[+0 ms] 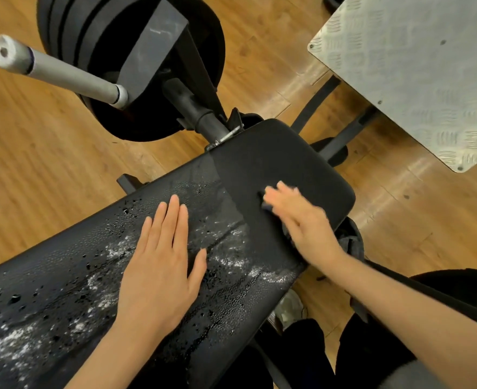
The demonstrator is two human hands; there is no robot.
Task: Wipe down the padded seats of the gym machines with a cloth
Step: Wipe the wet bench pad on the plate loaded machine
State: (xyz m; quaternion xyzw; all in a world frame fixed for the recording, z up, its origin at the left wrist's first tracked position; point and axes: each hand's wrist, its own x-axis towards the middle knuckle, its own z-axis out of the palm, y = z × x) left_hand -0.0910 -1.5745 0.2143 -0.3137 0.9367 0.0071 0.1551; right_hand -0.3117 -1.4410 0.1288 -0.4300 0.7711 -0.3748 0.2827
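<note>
Head view: right hand [296, 217], blurred, seemingly pressing a dark cloth [266, 204] on the seat pad [282, 161], works beyond the flat-fingered, empty left hand [158, 265] on the long wet bench [63, 276].

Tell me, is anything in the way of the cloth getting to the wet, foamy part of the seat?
Only the left hand, resting flat on the wet pad. The right hand presses the cloth on the dry pad.
</note>
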